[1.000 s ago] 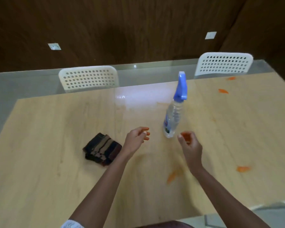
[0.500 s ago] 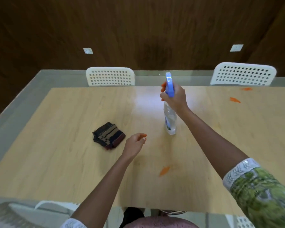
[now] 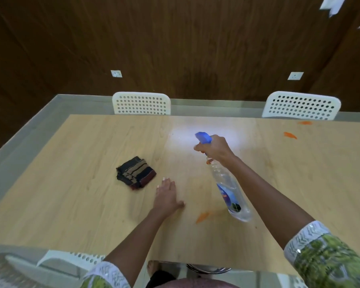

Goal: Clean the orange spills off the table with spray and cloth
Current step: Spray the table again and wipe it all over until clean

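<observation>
Across the wooden table (image 3: 92, 183), which fills the middle of the view from near edge to far, two white perforated chairs (image 3: 141, 103) stand at the far side and a dark panelled wall rises behind them. At centre right the right hand (image 3: 215, 149) holds the spray bottle (image 3: 229, 188) by its neck, fingers curled round the blue trigger head (image 3: 204, 137); the bottle is lifted and tilted, its clear base swung towards the near edge and its nozzle aimed far and left. Left of centre the folded striped cloth (image 3: 136, 173) lies on the wood, apart from both hands. Just near and right of it the left hand (image 3: 167, 197) lies flat with fingers straight, holding nothing.

Smallest are the orange spills: one streak (image 3: 203, 217) near the bottle's base, just beside it in the view, and two more, (image 3: 290, 135) and (image 3: 304, 122), well apart at the far right.

The step in hand looks like spraying. To do it well, the nozzle should probably be turned down at the near streak, since it now aims away from it. A short squeeze from close above would likely wet the mark without flooding the wood. The free hand is well placed to take the cloth next, wiping inward so the orange does not smear. The far right marks will call for a longer reach or a shift along the table.
</observation>
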